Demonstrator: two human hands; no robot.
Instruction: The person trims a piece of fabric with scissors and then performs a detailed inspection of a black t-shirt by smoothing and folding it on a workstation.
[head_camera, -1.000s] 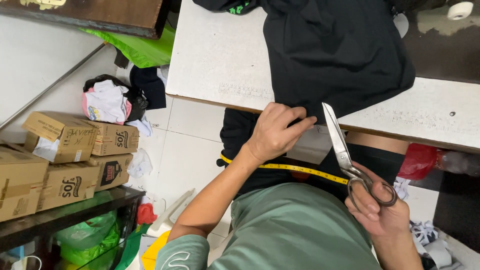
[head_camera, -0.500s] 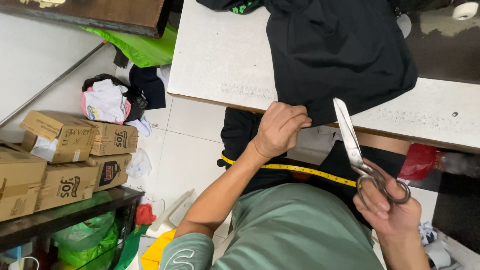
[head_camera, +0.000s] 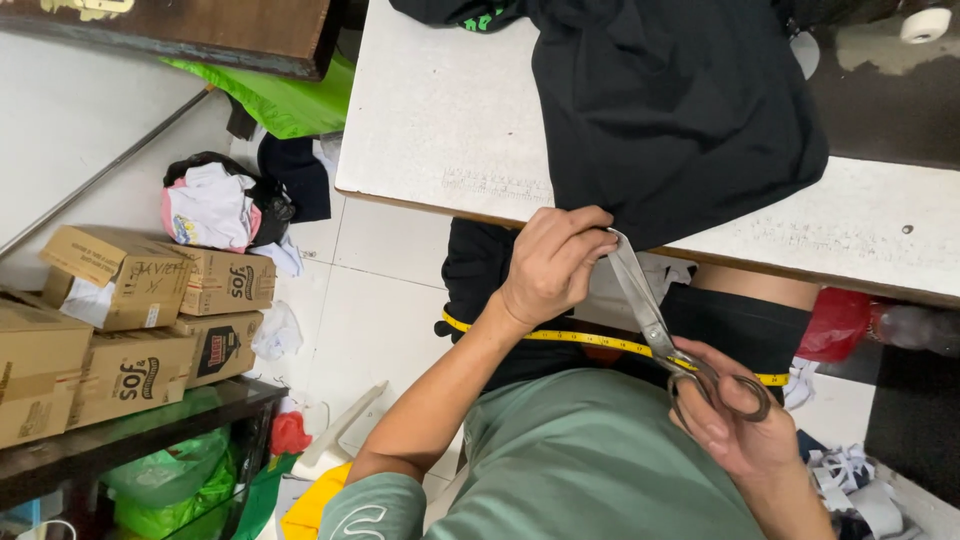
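Observation:
A black garment (head_camera: 680, 110) lies on a white table (head_camera: 440, 130), its lower corner hanging over the near edge. My left hand (head_camera: 550, 265) pinches that corner at the table edge. In my right hand (head_camera: 735, 430) is a pair of large metal scissors (head_camera: 645, 310), fingers through the handles. The blades look closed and point up to the left. Their tip touches the cloth right by my left fingers. A yellow tape measure (head_camera: 590, 340) runs across my lap under both arms.
Cardboard boxes (head_camera: 130, 290) are stacked on a dark shelf (head_camera: 130, 425) at the left. A heap of clothes (head_camera: 215, 205) and a green bag (head_camera: 285, 100) lie on the tiled floor. A red bag (head_camera: 835, 325) sits under the table, a white roll (head_camera: 925, 22) at the far right.
My right hand has swung the scissors left, bringing the tip from above the table edge down to the cloth by my left fingers. My left hand stays on the corner.

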